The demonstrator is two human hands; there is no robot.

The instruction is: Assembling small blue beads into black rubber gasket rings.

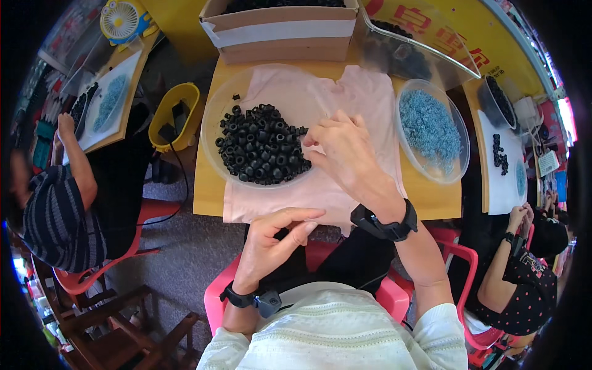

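A shallow clear round tray holds a heap of small black ring-shaped plastic parts. At the right edge of that heap is my right hand, its fingers curled together close to the outermost parts. Whether a part is between those fingertips I cannot make out. Nearer to me, in front of the table edge, my left hand has its thumb and forefinger brought together in a pinch. Anything held there is too small to tell. A pale pink cloth lies under the tray.
To the right stands a clear round tray of small pale blue pieces. Behind are a cardboard box and a clear bin with black parts. A yellow basket hangs left. People work at tables on both sides.
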